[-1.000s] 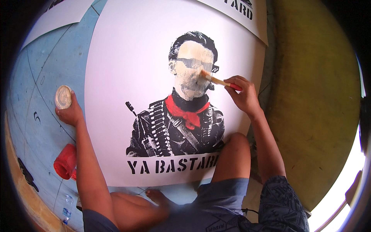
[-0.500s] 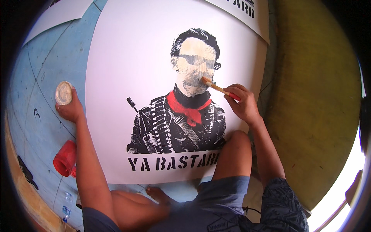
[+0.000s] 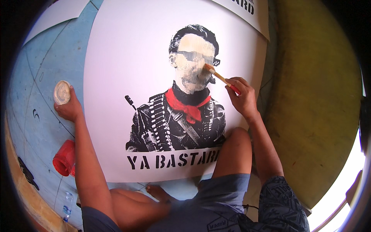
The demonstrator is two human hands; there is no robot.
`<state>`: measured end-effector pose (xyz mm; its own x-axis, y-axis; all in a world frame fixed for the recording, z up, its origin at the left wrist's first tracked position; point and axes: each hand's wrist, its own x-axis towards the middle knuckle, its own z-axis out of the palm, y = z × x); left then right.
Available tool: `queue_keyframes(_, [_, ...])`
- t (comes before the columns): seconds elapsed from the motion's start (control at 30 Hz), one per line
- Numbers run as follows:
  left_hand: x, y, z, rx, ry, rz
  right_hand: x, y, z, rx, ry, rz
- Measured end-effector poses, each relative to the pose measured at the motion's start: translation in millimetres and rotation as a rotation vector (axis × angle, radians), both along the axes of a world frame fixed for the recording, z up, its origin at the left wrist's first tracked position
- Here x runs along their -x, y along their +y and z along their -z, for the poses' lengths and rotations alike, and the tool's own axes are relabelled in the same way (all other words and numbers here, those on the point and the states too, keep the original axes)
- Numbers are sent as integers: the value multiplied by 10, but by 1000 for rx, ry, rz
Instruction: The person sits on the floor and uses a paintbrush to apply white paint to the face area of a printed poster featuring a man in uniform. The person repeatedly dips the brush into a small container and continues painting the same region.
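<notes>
Your right hand (image 3: 244,97) pinched the paintbrush (image 3: 220,77), its long axis slanting up-left to bristles (image 3: 209,67) at the printed face (image 3: 194,45), nearer that hand than your left hand (image 3: 70,108), which gripped a pale tub (image 3: 62,92) past the white sheet (image 3: 116,58).

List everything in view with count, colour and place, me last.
Poster: 1, white, black print, centre
Other sheets: 2, white, top left, top right
Brush: 1, tan and red, centre-right
Round tub: 1, cream, left
Container: at least 1, red, lower left
Bottle: 1, clear, lower left
Unclear object: 1, black, far left
Floor: 1, blue, left
Curved surface: 1, olive-brown, right
Shorts: 1, dark blue, bottom
Left hand: 1, bare, holding tub
Right hand: 1, bare, holding brush
Legs: 2, bare, bottom
</notes>
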<state>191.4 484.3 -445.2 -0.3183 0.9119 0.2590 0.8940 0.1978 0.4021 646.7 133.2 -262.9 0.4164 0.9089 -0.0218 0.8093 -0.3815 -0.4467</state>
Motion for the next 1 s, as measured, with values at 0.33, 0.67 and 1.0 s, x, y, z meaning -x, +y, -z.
queue_keyframes(0.33, [76, 48, 19, 2, 13, 19, 128, -43, -251, -34, 47, 21])
queue_keyframes(0.67, [-103, -9, -51, 18, -94, 23, 170, -100, -119, -11, 71, 73])
queue_keyframes(1.0, [10, -27, -22, -209, -76, 110, 1006, 1434, -348, -422, 408, -22])
